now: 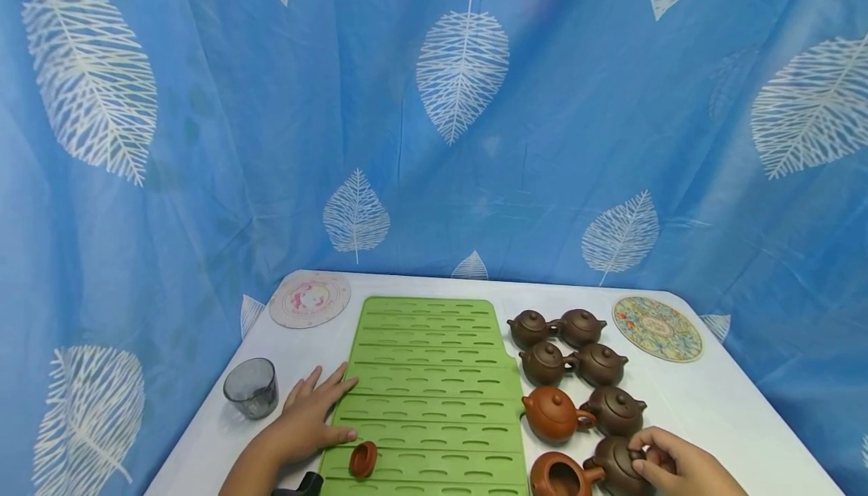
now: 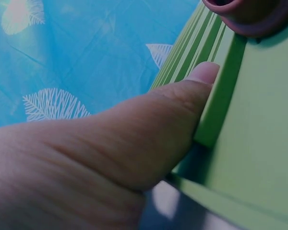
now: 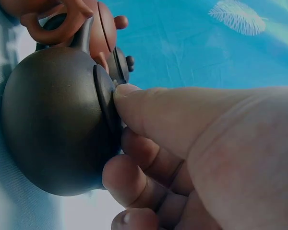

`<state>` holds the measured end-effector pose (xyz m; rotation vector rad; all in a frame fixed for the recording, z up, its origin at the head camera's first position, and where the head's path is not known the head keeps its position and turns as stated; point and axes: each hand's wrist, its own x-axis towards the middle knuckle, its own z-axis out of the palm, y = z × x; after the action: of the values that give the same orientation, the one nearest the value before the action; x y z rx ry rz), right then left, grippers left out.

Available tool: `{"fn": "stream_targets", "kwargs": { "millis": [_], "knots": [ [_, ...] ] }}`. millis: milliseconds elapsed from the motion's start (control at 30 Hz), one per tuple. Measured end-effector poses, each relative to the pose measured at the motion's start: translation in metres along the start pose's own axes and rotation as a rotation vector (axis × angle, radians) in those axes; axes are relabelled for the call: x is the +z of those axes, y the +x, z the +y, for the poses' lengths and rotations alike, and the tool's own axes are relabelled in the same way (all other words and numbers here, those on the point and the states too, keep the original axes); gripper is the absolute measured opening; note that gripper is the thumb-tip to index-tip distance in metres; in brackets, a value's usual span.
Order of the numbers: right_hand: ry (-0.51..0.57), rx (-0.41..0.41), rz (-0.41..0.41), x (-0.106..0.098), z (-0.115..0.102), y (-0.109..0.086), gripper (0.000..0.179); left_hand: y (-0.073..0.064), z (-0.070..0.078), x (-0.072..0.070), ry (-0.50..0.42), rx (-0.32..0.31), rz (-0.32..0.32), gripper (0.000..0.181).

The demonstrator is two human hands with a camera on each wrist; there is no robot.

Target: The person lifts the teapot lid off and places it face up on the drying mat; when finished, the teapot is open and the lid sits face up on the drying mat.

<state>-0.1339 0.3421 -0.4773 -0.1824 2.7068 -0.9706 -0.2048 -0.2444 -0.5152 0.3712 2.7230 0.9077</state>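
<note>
My right hand pinches the lid knob of a dark brown teapot, the nearest in its column. In the right wrist view that teapot's lid sits on its body, the thumb and fingers at the knob. With fingers spread, my left hand rests along the left edge of a green slatted mat. A small reddish-brown lid lies tipped on the mat near the left thumb. Left of the dark teapot stands a lidless reddish-brown teapot, its opening showing.
Several more dark teapots and one lidded reddish-brown teapot stand in two columns right of the mat. A grey glass cup is at the left. Round placemats, one pink and one patterned, lie at the far corners.
</note>
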Motion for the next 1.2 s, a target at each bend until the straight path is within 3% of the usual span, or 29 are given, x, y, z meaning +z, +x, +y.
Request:
{"fn": "stream_targets", "kwargs": {
  "millis": [200, 467, 700, 800, 900, 1033, 1200],
  "knots": [
    [-0.048, -0.026, -0.002, -0.002, 0.000, 0.001, 0.017, 0.001, -0.001, 0.000, -0.002, 0.010, 0.007, 0.096],
    [0.063, -0.035, 0.044, -0.003, 0.007, -0.003, 0.020, 0.001, -0.002, 0.002, -0.008, 0.007, 0.008, 0.097],
    [0.450, 0.143, 0.057, 0.000, 0.013, -0.006, 0.036, 0.000, 0.001, 0.000, 0.000, 0.002, 0.006, 0.094],
    [0.684, 0.105, 0.086, 0.005, 0.022, -0.006, 0.019, 0.000, 0.003, 0.000, 0.007, 0.002, 0.013, 0.093],
    [0.850, 0.094, 0.171, 0.014, 0.025, -0.005, 0.006, 0.000, 0.003, 0.000, 0.006, 0.007, 0.016, 0.093],
    [0.885, 0.184, 0.288, 0.021, 0.017, -0.003, 0.005, -0.001, 0.004, 0.000, 0.004, 0.007, 0.019, 0.092],
    [0.885, 0.199, 0.281, 0.020, 0.013, -0.003, 0.006, -0.002, 0.004, -0.001, -0.003, 0.008, 0.020, 0.093]
  ]
}}
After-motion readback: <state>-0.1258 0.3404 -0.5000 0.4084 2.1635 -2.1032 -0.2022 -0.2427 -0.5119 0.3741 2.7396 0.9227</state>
